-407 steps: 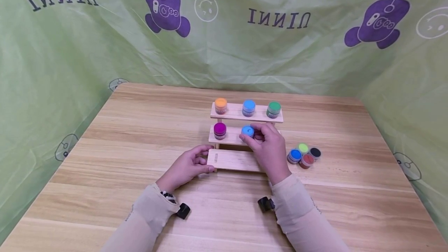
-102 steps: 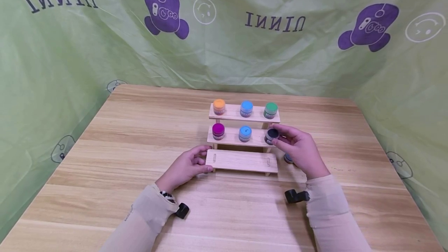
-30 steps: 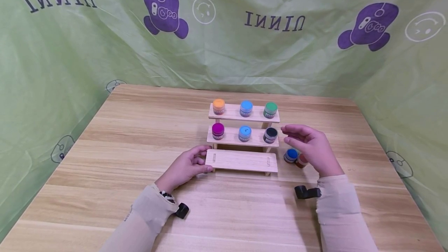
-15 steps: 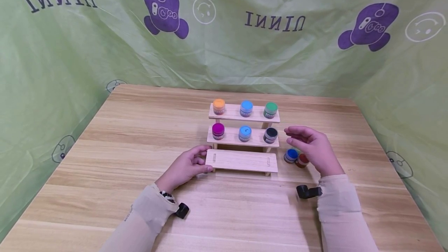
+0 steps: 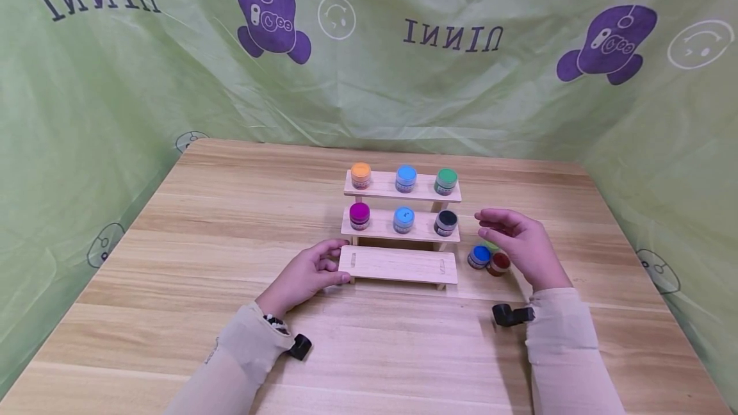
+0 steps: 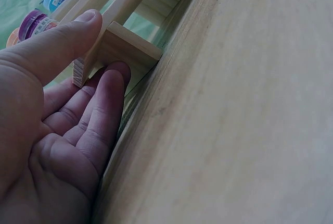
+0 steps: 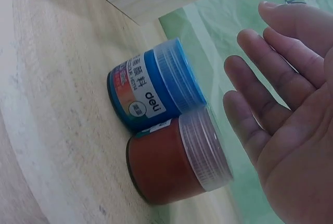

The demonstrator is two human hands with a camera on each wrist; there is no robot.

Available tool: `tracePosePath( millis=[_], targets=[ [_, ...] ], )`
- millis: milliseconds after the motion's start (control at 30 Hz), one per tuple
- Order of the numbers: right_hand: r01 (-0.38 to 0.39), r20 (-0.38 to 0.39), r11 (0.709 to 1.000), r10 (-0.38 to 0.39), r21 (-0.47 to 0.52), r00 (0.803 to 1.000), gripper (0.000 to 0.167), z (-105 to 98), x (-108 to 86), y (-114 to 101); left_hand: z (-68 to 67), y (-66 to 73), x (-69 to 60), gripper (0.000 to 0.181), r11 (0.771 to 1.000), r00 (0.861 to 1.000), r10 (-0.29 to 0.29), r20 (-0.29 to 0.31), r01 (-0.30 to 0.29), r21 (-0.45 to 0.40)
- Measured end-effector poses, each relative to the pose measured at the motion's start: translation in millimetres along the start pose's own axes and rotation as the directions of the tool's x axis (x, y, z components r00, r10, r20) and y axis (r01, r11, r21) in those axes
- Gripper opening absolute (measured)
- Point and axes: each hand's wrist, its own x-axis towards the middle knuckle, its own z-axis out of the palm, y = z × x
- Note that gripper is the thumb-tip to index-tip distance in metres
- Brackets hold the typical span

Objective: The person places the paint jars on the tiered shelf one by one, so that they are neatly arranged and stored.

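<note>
A three-step wooden rack (image 5: 398,264) stands on the table. My left hand (image 5: 305,277) grips its lowest step at the left end, with the thumb on top and fingers beneath in the left wrist view (image 6: 78,88). Orange, light blue and green jars (image 5: 446,182) sit on the top step; purple, light blue and black jars (image 5: 446,223) on the middle one. My right hand (image 5: 524,245) hovers with nothing in it, fingers slightly bent, above a blue jar (image 5: 479,257), a reddish-brown jar (image 5: 498,264) and a partly hidden light green jar (image 5: 491,245).
The wooden table (image 5: 230,210) extends around the rack on all sides. Green printed cloth (image 5: 369,95) hangs behind the table and along both sides. The black wrist cameras (image 5: 300,347) are near the table surface.
The black jar, earlier pinched by my right hand, stands released on the middle step. My right hand has drawn away rightward, slightly more over the last second. My left hand keeps its place.
</note>
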Motion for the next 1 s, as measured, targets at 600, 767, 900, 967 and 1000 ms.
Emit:
tracePosePath(
  millis=[600, 767, 900, 967, 1000],
  targets=[
    [0.008, -0.022, 0.999, -0.008, 0.034, 1.0, 0.044, -6.4, -0.1, 11.4, 0.3, 1.6, 0.4, 0.069, 1.0, 1.0, -0.016, -0.007, 0.016, -0.003],
    [0.004, -0.022, 1.0, -0.004, 0.009, 1.0, 0.044, -8.6, -0.5, 13.4, 0.7, 0.8, 0.4, 0.069, 1.0, 1.0, -0.021, -0.007, 0.021, -0.001],
    [-0.003, -0.014, 1.0, 0.003, -0.026, 1.0, 0.044, -10.7, -0.3, 15.1, 1.0, 0.6, 0.3, 0.069, 1.0, 1.0, -0.017, -0.008, 0.017, -0.001],
    [-0.015, 0.003, 0.999, 0.016, -0.042, 1.0, 0.045, -11.7, -0.4, 16.6, 1.3, 1.0, 0.0, 0.069, 1.0, 1.0, -0.013, -0.008, 0.013, 0.003],
    [-0.02, 0.013, 0.999, 0.021, -0.049, 1.0, 0.046, -12.1, -0.5, 17.5, 1.4, 0.9, -0.2, 0.068, 1.0, 1.0, -0.01, -0.008, 0.01, 0.005]
  ],
)
